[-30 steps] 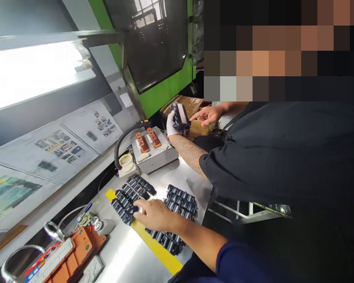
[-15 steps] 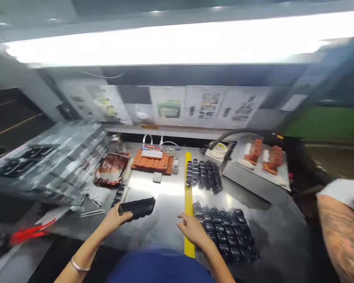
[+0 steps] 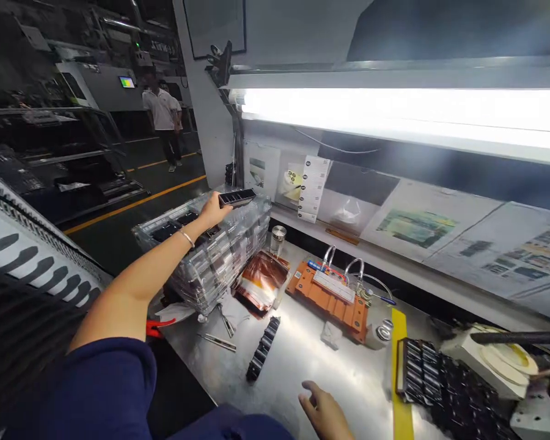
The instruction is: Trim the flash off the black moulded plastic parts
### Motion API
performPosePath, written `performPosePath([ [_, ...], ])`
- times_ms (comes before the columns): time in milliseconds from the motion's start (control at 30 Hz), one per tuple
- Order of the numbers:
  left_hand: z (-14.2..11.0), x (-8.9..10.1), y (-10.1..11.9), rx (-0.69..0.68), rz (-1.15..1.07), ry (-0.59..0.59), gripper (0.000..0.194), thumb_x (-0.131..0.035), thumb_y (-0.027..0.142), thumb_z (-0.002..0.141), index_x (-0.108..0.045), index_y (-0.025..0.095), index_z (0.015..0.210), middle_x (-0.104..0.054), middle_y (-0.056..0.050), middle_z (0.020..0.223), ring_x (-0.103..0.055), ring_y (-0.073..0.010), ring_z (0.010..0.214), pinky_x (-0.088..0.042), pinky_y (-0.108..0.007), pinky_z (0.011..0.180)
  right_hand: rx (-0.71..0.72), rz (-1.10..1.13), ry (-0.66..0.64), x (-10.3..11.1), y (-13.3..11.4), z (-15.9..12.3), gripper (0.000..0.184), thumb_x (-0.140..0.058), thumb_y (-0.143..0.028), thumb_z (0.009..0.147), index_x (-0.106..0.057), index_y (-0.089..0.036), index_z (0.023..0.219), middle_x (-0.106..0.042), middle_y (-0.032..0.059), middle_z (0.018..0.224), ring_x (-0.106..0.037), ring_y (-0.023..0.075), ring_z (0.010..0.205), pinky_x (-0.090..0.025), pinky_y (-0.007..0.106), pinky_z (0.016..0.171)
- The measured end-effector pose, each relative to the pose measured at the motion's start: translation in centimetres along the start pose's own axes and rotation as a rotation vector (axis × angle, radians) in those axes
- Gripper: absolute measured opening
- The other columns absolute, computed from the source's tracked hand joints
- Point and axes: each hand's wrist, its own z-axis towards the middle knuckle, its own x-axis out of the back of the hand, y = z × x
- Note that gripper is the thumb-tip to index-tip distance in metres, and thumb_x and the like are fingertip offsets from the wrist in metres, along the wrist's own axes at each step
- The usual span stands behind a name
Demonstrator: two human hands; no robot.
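Note:
My left hand (image 3: 212, 211) is stretched out to the far left and grips a long black row of parts (image 3: 236, 197) over a stack of clear plastic trays (image 3: 211, 247). The trays hold dark parts in their pockets. My right hand (image 3: 324, 410) hovers low over the metal table (image 3: 297, 360) with its fingers loosely apart and nothing in it. A short black row of parts (image 3: 261, 349) lies on the table to its left. More black parts (image 3: 444, 385) are grouped to the right of a yellow tape strip (image 3: 401, 373).
An orange fixture (image 3: 330, 299) with wire loops stands at the back of the table, next to a copper-coloured bag (image 3: 261, 284) and a small jar (image 3: 277, 240). Tweezers (image 3: 217, 341) and red-handled cutters (image 3: 158, 329) lie near the left edge. A tape roll (image 3: 504, 357) sits far right. A person (image 3: 165, 122) walks in the aisle behind.
My view swung left. My left hand carried the black row of parts from above the table up onto the tray stack. My right hand stayed low by the yellow strip.

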Motion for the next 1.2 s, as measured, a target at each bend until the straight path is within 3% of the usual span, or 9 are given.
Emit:
performPosePath([
  [133,3.9,-2.1,-1.9,-0.171,0.088,-0.196,0.044,-0.059,0.016,0.082,-0.05,0.011,0.124,-0.059,-0.019,0.129,-0.055,-0.0297,0.12,-0.043,-0.04,0.101,0.077,-0.074,-0.043,1.5,-5.2,3.5,0.046,-0.043,-0.029,0.091,-0.06,-0.014,0.131,-0.074,0.0125,0.103,-0.068,0.0257,0.1,-0.047,0.031,0.086],
  [267,3.2,-3.3,-2.4,-0.362,0.123,-0.306,0.048,-0.05,0.008,0.084,-0.051,0.015,0.132,-0.051,-0.015,0.144,-0.046,-0.0273,0.133,-0.035,-0.04,0.11,0.172,-0.125,0.025,4.3,-10.7,7.8,0.043,-0.044,-0.026,0.091,-0.062,-0.015,0.129,-0.072,0.0126,0.11,-0.065,0.0259,0.108,-0.046,0.032,0.092],
  [400,-2.1,-1.8,-2.1,-0.507,0.101,-0.342,0.043,-0.052,0.016,0.088,-0.054,0.02,0.131,-0.054,-0.011,0.142,-0.049,-0.0264,0.131,-0.036,-0.041,0.112,0.255,-0.265,0.229,5.4,-16.3,14.0,0.048,-0.043,-0.025,0.093,-0.054,-0.008,0.137,-0.057,0.0193,0.137,-0.052,0.0285,0.128,-0.04,0.035,0.105],
  [533,-10.5,-0.4,-3.1,-0.782,-0.244,-0.326,0.038,-0.046,0.028,0.096,-0.055,0.018,0.131,-0.062,-0.011,0.133,-0.055,-0.0226,0.126,-0.039,-0.039,0.111,0.227,-0.383,0.283,3.8,-18.9,19.7,0.075,-0.058,-0.032,0.087,-0.031,-0.003,0.151,-0.025,0.0237,0.158,-0.021,0.036,0.148,-0.019,0.048,0.119],
  [600,-14.3,-1.4,-4.3,-0.721,-0.396,-0.477,0.036,-0.049,0.033,0.095,-0.06,0.02,0.126,-0.067,-0.009,0.125,-0.061,-0.0212,0.117,-0.043,-0.035,0.106,0.194,-0.41,0.269,2.7,-18.9,21.3,0.088,-0.068,-0.033,0.081,-0.026,-0.002,0.152,-0.015,0.0259,0.16,-0.011,0.0391,0.15,-0.011,0.053,0.12],
  [667,-17.1,-3.8,-5.6,-0.477,-0.474,-0.607,0.033,-0.055,0.035,0.091,-0.066,0.022,0.12,-0.071,-0.008,0.119,-0.064,-0.0216,0.111,-0.046,-0.033,0.103,0.19,-0.422,0.265,1.8,-18.5,22.0,0.089,-0.07,-0.028,0.078,-0.027,-0.003,0.152,-0.013,0.0258,0.16,-0.009,0.0385,0.15,-0.009,0.054,0.12],
  [833,-21.0,-12.1,-7.4,0.081,-0.628,-0.713,0.036,-0.061,0.031,0.081,-0.068,0.02,0.115,-0.073,-0.008,0.112,-0.066,-0.0228,0.105,-0.05,-0.035,0.094,0.236,-0.448,0.272,1.3,-17.6,22.2,0.058,-0.047,-0.013,0.089,-0.042,-0.008,0.147,-0.028,0.0228,0.156,-0.025,0.0343,0.147,-0.021,0.053,0.118],
  [967,-21.8,-15.8,-6.9,0.21,-0.695,-0.706,0.035,-0.057,0.028,0.082,-0.068,0.015,0.113,-0.073,-0.01,0.107,-0.066,-0.0226,0.098,-0.05,-0.035,0.088,0.266,-0.525,0.289,1.5,-17.1,22.3,0.053,-0.035,-0.007,0.092,-0.047,-0.009,0.144,-0.036,0.0213,0.153,-0.033,0.0332,0.144,-0.029,0.051,0.114],
  [1200,-20.0,-18.1,-6.3,0.408,-0.946,-0.634,0.022,-0.065,0.024,0.074,-0.068,0.013,0.094,-0.07,-0.005,0.083,-0.062,-0.0191,0.082,-0.047,-0.036,0.085,0.285,-0.541,0.274,3.8,-17.7,21.4,0.042,-0.036,-0.01,0.094,-0.06,-0.008,0.129,-0.065,0.0206,0.126,-0.059,0.0263,0.121,-0.045,0.033,0.096],
])
